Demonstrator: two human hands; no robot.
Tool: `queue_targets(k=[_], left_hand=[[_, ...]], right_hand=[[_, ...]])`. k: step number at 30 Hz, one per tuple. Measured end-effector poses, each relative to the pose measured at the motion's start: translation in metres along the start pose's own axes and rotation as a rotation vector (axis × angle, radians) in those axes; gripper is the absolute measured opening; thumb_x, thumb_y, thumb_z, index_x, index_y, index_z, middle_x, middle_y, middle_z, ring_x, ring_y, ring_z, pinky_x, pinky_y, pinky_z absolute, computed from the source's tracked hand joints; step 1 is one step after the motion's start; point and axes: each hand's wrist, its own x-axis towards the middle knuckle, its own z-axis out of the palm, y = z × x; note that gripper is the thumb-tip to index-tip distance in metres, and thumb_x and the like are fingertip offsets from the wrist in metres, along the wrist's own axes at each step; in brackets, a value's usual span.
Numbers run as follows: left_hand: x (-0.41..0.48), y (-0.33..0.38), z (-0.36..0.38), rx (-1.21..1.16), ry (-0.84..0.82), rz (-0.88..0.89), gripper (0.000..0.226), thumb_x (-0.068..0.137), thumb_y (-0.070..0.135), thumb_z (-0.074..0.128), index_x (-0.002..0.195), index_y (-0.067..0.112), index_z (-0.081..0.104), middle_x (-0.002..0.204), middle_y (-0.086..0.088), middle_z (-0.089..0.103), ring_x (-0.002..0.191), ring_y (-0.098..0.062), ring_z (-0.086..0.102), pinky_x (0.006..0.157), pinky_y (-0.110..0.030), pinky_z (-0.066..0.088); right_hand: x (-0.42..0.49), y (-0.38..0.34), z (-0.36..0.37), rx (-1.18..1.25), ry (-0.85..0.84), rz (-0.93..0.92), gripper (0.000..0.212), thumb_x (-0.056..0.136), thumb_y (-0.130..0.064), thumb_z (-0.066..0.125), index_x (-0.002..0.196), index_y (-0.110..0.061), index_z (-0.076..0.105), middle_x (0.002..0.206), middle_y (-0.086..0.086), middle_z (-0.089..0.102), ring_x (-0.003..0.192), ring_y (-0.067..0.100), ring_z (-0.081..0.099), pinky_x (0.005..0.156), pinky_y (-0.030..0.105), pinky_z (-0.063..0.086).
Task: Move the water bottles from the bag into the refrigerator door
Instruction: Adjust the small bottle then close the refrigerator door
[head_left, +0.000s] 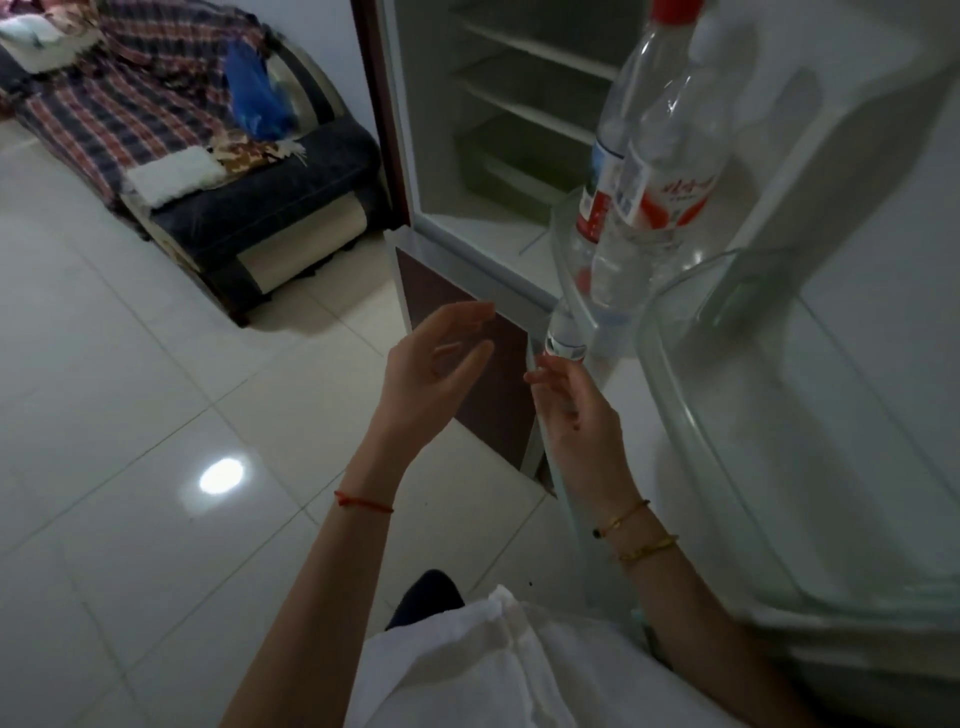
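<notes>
The refrigerator stands open, with its door (857, 218) swung out on the right. Two clear water bottles with red-and-white labels, the nearer one (670, 171) and the one behind it (605, 171), stand upright in a door shelf (563, 260). The clear end of a third bottle (563, 335) shows just below that shelf's corner. My right hand (576, 415) is right under it with fingers loosely spread, fingertips at or almost at the bottle end. My left hand (441, 374) hovers open, palm turned right, in front of the lower refrigerator drawer. Neither hand holds anything.
A large transparent door bin (675, 415) sits below the bottles. White shelves (524, 104) fill the refrigerator's inside. White fabric (493, 670) lies at the bottom edge; bag or clothing, I cannot tell. A sofa (249, 208) with a plaid blanket stands back left on glossy floor tiles (156, 467).
</notes>
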Motion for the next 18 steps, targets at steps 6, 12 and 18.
queue_targets(k=[6, 12, 18], left_hand=[[0.051, -0.024, 0.000, -0.065, -0.168, 0.027, 0.033, 0.094, 0.009, 0.064, 0.127, 0.012, 0.064, 0.122, 0.001, 0.068, 0.113, -0.008, 0.066, 0.100, -0.035, 0.054], [0.100, -0.044, -0.010, -0.133, -0.355, 0.084, 0.034, 0.092, 0.006, 0.065, 0.126, 0.010, 0.064, 0.121, 0.001, 0.069, 0.113, -0.008, 0.066, 0.099, -0.032, 0.055], [0.140, -0.058, -0.031, -0.172, -0.585, 0.172, 0.034, 0.094, 0.015, 0.063, 0.128, 0.015, 0.062, 0.122, 0.008, 0.068, 0.116, -0.008, 0.065, 0.100, -0.040, 0.054]], right_hand=[[0.026, 0.000, 0.011, -0.020, 0.150, 0.030, 0.027, 0.098, -0.022, 0.054, 0.124, -0.020, 0.058, 0.113, -0.016, 0.065, 0.102, -0.015, 0.056, 0.084, 0.007, 0.047], [0.042, -0.001, 0.041, -0.025, 0.371, 0.083, 0.027, 0.097, -0.025, 0.054, 0.124, -0.025, 0.058, 0.118, -0.013, 0.066, 0.107, -0.003, 0.060, 0.086, 0.017, 0.051], [0.053, -0.021, 0.081, -0.025, 0.619, 0.122, 0.025, 0.097, -0.027, 0.054, 0.121, -0.025, 0.059, 0.113, -0.015, 0.066, 0.102, -0.004, 0.062, 0.084, 0.015, 0.050]])
